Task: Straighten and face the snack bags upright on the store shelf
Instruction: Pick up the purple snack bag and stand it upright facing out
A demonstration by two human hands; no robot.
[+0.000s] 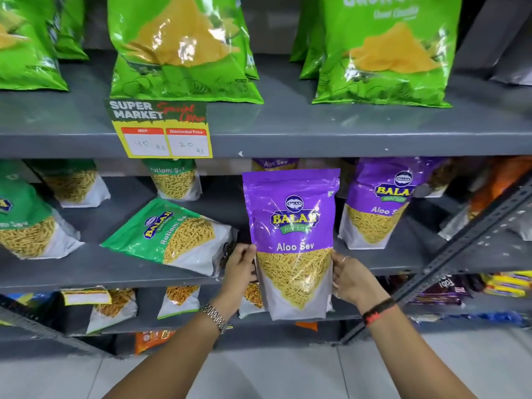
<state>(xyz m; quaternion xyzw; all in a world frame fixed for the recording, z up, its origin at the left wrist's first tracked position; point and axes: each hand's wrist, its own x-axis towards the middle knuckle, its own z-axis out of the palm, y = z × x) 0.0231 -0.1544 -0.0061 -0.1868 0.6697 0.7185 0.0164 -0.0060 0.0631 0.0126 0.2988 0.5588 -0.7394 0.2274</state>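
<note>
1. Purple Aloo Sev bag (292, 226) is held upright, front facing the camera, in front of the middle shelf (374, 260); its bottom hangs below the shelf edge.
2. Left hand (240, 269) grips the bag's left edge, fingers curled around it; metal watch (214, 315) on the wrist.
3. Right hand (352, 279) grips the right edge; dark band (377, 311) on the wrist.
4. Green Ratlami Sev bag (172, 236) lies tilted on the same shelf, just left of the left hand.
5. Second purple bag (380, 203) stands upright on the right, leaning slightly.
6. Price tag (161, 129) hangs on the upper shelf edge, below the big green bags (184, 47).
</note>
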